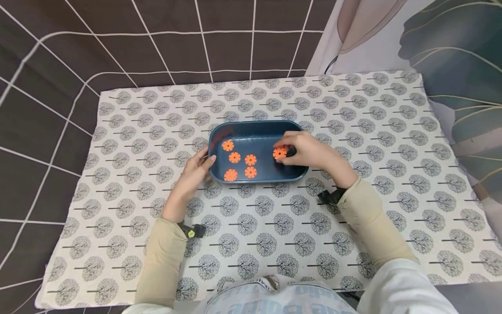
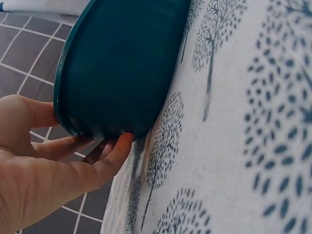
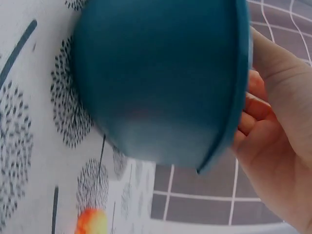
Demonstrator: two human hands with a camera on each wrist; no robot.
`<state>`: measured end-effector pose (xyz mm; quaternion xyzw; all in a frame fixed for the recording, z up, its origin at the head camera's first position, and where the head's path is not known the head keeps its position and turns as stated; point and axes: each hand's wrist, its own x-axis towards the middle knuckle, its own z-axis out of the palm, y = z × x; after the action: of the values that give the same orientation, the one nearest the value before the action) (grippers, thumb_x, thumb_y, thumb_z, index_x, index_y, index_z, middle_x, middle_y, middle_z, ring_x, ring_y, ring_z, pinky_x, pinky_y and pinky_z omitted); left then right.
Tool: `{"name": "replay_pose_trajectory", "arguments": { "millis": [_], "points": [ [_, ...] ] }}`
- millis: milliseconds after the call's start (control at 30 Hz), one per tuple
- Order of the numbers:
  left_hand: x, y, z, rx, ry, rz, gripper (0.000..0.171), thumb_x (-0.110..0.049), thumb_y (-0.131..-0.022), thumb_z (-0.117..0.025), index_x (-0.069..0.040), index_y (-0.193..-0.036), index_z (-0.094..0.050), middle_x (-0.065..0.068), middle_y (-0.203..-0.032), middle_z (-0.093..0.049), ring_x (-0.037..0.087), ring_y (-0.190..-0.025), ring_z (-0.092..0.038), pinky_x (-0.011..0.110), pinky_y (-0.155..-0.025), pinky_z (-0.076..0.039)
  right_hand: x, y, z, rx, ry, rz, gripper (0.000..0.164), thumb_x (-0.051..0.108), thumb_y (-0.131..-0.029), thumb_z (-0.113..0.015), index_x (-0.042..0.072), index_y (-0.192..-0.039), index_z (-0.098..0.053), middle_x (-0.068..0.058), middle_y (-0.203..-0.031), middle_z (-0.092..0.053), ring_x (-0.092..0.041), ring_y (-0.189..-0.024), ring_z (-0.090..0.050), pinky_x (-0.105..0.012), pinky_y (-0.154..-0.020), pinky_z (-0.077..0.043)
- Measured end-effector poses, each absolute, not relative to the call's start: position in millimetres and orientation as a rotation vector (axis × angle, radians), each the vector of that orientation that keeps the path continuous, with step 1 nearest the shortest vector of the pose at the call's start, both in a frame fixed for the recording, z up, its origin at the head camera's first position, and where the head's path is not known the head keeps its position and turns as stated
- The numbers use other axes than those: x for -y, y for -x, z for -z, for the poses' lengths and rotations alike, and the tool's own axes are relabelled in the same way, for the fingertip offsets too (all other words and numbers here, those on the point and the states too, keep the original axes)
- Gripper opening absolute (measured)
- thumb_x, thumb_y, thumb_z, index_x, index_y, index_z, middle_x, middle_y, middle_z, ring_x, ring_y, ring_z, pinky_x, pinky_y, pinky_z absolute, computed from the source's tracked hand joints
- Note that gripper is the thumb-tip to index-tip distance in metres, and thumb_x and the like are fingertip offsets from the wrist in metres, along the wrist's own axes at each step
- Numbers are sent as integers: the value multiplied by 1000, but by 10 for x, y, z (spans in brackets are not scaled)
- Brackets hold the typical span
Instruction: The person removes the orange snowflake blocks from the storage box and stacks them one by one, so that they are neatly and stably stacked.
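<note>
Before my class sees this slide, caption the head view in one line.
Left hand grips a blue tray while the right hand pinches an orange disc; other discs lie inside.

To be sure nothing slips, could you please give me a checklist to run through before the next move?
1. Left hand holding the tray: ok, its thumb is over the left rim.
2. Right hand holding a piece: ok, an orange disc sits between thumb and fingers.
3. Tray seated on the patterned cloth: ok, it appears to rest flat.
4. Other orange discs inside the tray: ok, five show, all left of the held one.
5. Left front disc lying singly: cannot tell whether another lies beneath.
6. Firmness of either grip: cannot tell.
</note>
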<state>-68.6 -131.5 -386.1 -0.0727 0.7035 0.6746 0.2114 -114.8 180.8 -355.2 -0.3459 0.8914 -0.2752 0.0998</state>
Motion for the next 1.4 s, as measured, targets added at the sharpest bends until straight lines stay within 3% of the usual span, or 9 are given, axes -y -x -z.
{"name": "replay_pose_trajectory", "arguments": {
  "millis": [267,467,567,700,967,1133,1200,1400],
  "points": [
    [1311,689,3872,-1947,186,-1888,57,-17,-99,-46,-11,-149,-20,12,-149,-32,30,-124,-46,39,-101,-44,-2065,1055,3466,-2710,927,880,35,21,-78,-75,3,-108,-69,-4,-99,-64,-15,-88,-58,-31,-73,-53],
    [1321,674,3888,-1978,185,-1860,58,-21,-99,-46,-12,-149,-20,10,-150,-31,28,-126,-45,38,-103,-42,-2293,1003,3467,-2798,949,966,30,9,-75,-76,2,-104,-70,-8,-100,-67,-17,-81,-60,-32,-65,-53],
    [1320,667,3887,-2008,174,-1837,58,-22,-99,-46,-13,-150,-20,8,-150,-30,27,-126,-44,32,-97,-45,-2405,969,3477,-2827,925,1012,30,5,-74,-75,1,-103,-70,-10,-100,-67,-20,-82,-61,-31,-65,-53],
    [1313,667,3885,-2021,161,-1832,57,-22,-99,-45,-12,-149,-20,9,-150,-31,26,-127,-43,26,-87,-46,-2536,929,3487,-2857,808,1009,29,7,-76,-75,1,-104,-69,-11,-102,-67,-23,-87,-61,-33,-67,-53],
    [1318,668,3904,-2012,169,-1840,58,-22,-99,-46,-11,-149,-19,10,-150,-31,25,-128,-42,29,-95,-45,-2700,923,3614,-2874,730,966,35,12,-77,-76,-1,-108,-67,-15,-107,-65,-28,-93,-62,-42,-76,-54],
    [1313,668,3909,-1993,174,-1860,58,-20,-99,-46,-10,-149,-20,10,-150,-31,27,-126,-44,24,-88,-48,-2738,932,3702,-2890,710,909,36,12,-77,-76,-2,-108,-66,-17,-108,-65,-30,-94,-63,-44,-79,-54],
    [1313,666,3906,-1983,176,-1869,58,-19,-99,-46,-10,-149,-20,10,-150,-31,28,-125,-45,26,-87,-48,-2740,931,3726,-2886,695,891,35,11,-77,-76,-2,-108,-66,-18,-108,-65,-32,-95,-62,-45,-82,-53],
    [1323,679,3899,-1991,164,-1861,58,-21,-99,-45,-10,-149,-19,10,-150,-30,27,-128,-42,37,-102,-42,-2743,919,3775,-2863,670,867,36,11,-78,-75,-3,-109,-65,-18,-112,-64,-33,-100,-61,-48,-91,-49]
  ]
}}
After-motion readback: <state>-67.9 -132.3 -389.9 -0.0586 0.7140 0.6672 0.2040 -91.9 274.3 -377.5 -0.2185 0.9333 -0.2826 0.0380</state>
